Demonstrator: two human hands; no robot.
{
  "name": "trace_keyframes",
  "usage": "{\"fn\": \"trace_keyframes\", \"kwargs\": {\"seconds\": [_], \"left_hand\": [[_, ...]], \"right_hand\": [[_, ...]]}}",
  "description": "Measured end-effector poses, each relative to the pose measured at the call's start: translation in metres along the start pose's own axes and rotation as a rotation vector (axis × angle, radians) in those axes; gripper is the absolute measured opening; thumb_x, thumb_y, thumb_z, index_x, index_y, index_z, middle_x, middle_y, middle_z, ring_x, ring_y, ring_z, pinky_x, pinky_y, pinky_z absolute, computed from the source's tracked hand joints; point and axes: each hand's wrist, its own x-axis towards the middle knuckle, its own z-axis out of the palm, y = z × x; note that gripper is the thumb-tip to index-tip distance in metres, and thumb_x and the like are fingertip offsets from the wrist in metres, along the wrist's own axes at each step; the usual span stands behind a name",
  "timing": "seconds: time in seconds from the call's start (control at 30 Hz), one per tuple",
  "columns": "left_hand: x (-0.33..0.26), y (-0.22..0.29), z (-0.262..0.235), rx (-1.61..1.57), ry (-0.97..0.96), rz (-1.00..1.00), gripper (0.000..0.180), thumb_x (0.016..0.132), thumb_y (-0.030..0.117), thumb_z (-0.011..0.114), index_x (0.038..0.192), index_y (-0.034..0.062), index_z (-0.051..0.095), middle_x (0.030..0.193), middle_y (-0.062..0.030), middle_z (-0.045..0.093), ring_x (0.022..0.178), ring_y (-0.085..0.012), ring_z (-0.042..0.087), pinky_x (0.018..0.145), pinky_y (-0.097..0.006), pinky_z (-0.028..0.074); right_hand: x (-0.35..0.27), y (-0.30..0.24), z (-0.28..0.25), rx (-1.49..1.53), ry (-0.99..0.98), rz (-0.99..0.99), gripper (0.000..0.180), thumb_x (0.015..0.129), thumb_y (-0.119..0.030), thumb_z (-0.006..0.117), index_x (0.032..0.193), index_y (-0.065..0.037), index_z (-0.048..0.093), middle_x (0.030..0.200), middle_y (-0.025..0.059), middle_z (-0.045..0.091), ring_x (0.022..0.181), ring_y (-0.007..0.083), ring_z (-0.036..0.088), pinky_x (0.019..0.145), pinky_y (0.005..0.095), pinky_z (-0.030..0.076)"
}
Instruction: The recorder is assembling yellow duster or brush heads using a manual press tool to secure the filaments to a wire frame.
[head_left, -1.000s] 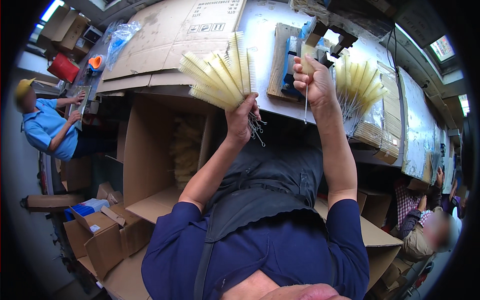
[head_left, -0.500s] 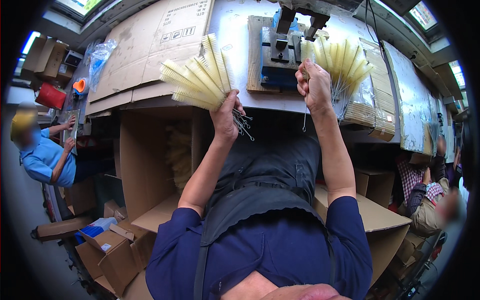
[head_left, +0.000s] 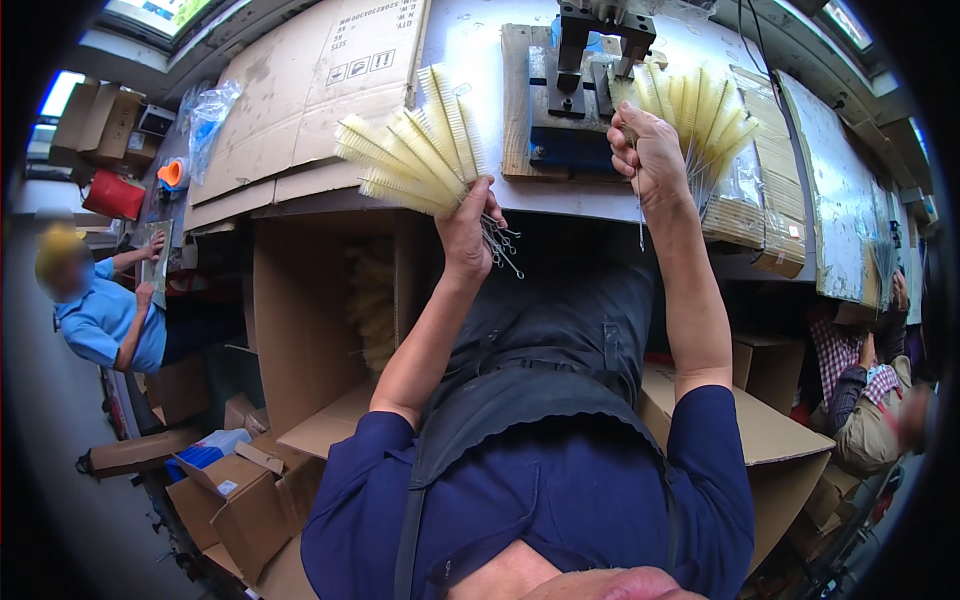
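My left hand (head_left: 466, 235) is closed around the wire stems of several pale-yellow bristle brushes (head_left: 412, 150). Their bristle heads fan out up and to the left, and the looped wire ends (head_left: 503, 247) poke out below my fist. Beside the press, my right hand (head_left: 655, 155) is closed on a single brush, its thin wire stem (head_left: 641, 222) hanging straight down; my fingers mostly cover its bristles. Just past that hand lies a fanned pile of similar brushes (head_left: 712, 105) on the bench, stems toward me.
A black metal press (head_left: 572, 75) on a wooden base stands between my hands at the back. Flattened cardboard (head_left: 285, 110) covers the bench's left. An open carton (head_left: 300, 300) with brushes sits below. Co-workers (head_left: 110, 300) are at both sides.
The whole view has shifted slightly. My right hand has moved a little to the right, away from the press, still gripping a brush. My left hand keeps its bunch.
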Motion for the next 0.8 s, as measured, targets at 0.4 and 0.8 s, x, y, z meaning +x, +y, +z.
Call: {"fn": "trace_keyframes", "kwargs": {"seconds": [0.4,0.8], "left_hand": [[0.002,0.004,-0.007,-0.061,0.098,-0.025,0.015,0.096,0.017,0.066,0.092,0.0035,0.063,0.071,-0.0044,0.061,0.055,-0.0104,0.058,0.046,-0.026,0.051],[-0.029,-0.014,0.008,-0.015,-0.153,0.107,0.02,0.087,0.009,0.073,0.101,-0.0021,0.064,0.076,-0.0057,0.064,0.053,-0.0116,0.059,0.045,-0.026,0.049]], "right_hand": [[0.022,-0.013,-0.032,-0.738,0.242,-0.422,0.042,0.101,-0.041,0.055,0.093,-0.001,0.066,0.07,0.0047,0.062,0.05,0.0076,0.047,0.048,0.0238,0.039],[-0.041,0.041,0.043,-0.659,-0.166,-0.39,0.039,0.103,-0.032,0.057,0.124,0.001,0.059,0.108,0.0092,0.067,0.089,0.014,0.063,0.076,0.0265,0.053]]}}
